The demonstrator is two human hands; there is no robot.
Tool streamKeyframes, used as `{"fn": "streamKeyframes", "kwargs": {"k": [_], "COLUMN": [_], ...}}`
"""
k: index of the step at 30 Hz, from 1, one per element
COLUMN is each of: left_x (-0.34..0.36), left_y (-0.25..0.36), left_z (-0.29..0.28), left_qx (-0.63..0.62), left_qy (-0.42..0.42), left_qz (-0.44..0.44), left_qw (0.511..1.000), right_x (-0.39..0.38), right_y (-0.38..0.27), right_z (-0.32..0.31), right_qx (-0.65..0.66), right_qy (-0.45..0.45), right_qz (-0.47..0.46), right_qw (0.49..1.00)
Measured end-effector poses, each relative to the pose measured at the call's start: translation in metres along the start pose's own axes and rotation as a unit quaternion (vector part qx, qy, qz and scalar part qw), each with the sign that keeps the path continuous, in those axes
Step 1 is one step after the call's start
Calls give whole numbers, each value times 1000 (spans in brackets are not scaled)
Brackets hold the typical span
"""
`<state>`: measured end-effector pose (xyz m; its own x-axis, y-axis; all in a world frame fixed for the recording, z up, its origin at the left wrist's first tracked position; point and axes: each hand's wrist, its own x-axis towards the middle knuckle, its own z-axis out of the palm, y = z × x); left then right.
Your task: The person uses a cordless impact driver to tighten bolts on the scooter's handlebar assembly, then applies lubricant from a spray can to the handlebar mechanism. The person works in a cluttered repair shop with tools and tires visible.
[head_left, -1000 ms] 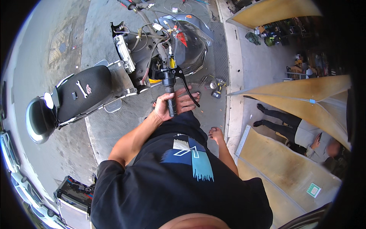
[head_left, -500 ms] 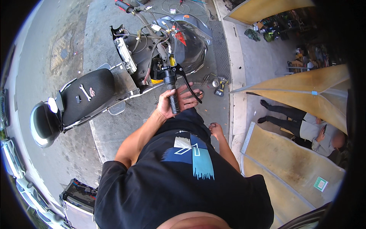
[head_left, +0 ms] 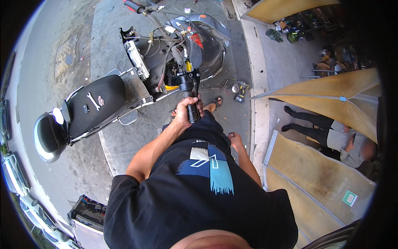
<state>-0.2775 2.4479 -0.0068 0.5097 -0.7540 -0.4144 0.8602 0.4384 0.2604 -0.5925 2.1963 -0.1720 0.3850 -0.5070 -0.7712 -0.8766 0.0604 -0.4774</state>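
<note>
A motor scooter (head_left: 199,45) with its front covers off stands ahead of me, bare wires around its steering column. My left hand (head_left: 188,108) is closed around the black handlebar grip (head_left: 192,114), its fingers also wrapped over the black brake lever (head_left: 197,85). The lever lies close along the grip. Beside my right thigh hangs my right hand (head_left: 235,140), fingers curled in and apart from the scooter. Whether it holds anything small is hidden.
A wrench (head_left: 93,101) and a small black object (head_left: 86,108) lie on the scooter seat (head_left: 103,93). Right of the front end, a cordless drill (head_left: 240,93) rests on the ground. A seated person (head_left: 340,139) is at the right between yellowish panels (head_left: 315,178). Parked cars (head_left: 35,211) line the left.
My left hand's fingers have closed from spread to wrapped around grip and lever, and the lever has swung in toward the grip. My right hand stays by my side.
</note>
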Motion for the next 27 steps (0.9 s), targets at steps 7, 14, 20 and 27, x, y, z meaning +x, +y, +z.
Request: {"fn": "streamKeyframes", "kwargs": {"k": [7,14,20,27], "left_x": [-4,-4,-1,0], "left_y": [17,16,13,12], "left_z": [20,22,14,15], "left_qx": [-103,-83,-105,-89], "left_qy": [-171,-170,-174,-157], "left_qz": [-58,-68,-65,-54], "left_qw": [978,980,977,982], "right_x": [8,22,14,6], "right_y": [-7,8,-2,-13], "right_z": [-1,-11,-9,-7], "right_qx": [-14,10,-49,-62], "right_qy": [-1,-11,-1,1], "right_qz": [-25,-19,-31,-59], "right_qw": [1000,1000,998,996]}}
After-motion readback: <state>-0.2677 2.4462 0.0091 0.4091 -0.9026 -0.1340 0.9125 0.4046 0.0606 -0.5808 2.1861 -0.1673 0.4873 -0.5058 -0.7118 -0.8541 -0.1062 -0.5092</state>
